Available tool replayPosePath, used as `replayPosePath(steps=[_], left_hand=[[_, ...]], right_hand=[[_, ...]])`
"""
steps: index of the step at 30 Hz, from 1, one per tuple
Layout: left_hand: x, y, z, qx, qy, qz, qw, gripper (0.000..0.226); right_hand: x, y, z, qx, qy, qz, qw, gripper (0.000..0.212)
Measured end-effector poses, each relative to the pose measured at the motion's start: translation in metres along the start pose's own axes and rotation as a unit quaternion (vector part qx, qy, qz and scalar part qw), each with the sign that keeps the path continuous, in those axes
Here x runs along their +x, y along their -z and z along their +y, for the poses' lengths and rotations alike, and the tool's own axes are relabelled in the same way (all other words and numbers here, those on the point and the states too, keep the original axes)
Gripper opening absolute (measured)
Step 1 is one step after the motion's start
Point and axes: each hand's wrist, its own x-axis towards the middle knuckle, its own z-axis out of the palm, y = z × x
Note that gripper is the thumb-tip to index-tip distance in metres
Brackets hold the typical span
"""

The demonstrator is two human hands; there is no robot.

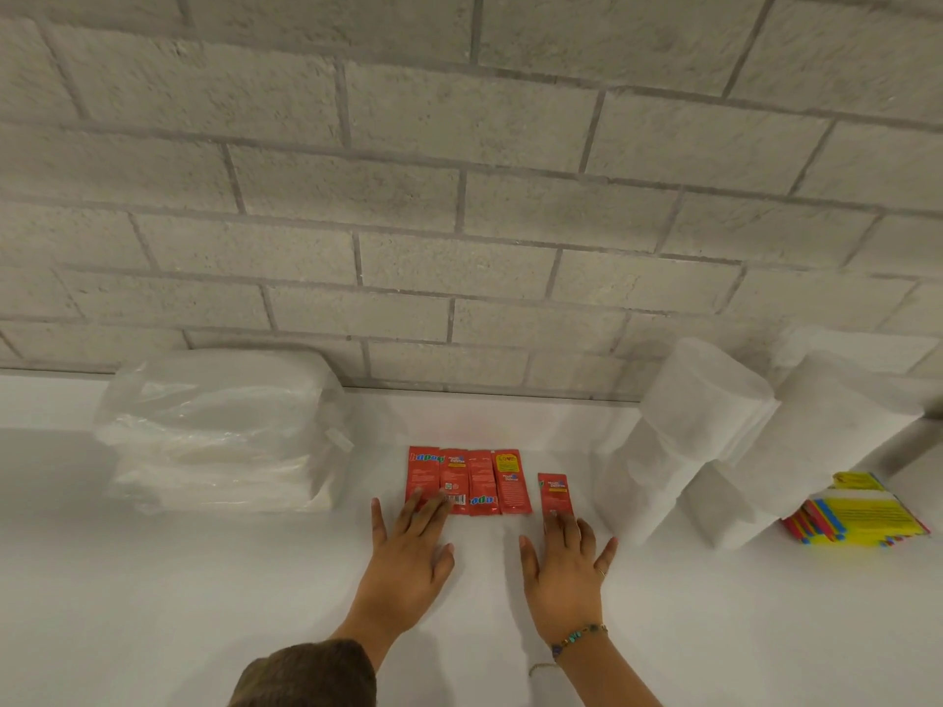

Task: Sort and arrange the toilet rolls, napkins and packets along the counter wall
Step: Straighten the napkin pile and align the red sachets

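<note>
Several red packets [477, 479] lie side by side in a row on the white counter [204, 604], a little out from the wall. My left hand [408, 558] lies flat with straight fingers touching the lower edge of the leftmost packets. One more red packet [553, 489] lies apart to the right; the straight fingertips of my right hand [564, 568] press on its lower end. A stack of white napkins in clear plastic [219, 431] sits at the left by the wall. White toilet rolls [714, 441] stand stacked at the right.
The grey block wall [459, 196] runs along the back of the counter. A pile of yellow, red and blue packets [857, 512] lies at the far right beside the rolls. A dark gap in the counter [918, 441] shows at the right edge.
</note>
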Motion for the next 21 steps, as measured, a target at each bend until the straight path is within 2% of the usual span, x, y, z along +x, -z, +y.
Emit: replayPosePath(steps=[14,21], left_hand=[[0.0,0.005,0.002,-0.014,0.003,-0.009,1.0,0.056],[-0.001,0.008,-0.003,-0.004,-0.007,-0.013,1.0,0.056]], right_hand=[[0.028,-0.004,-0.01,-0.021,0.053,-0.002,0.998,0.074],[0.02,0.018,-0.001,-0.027,0.072,-0.008,0.997,0.072]])
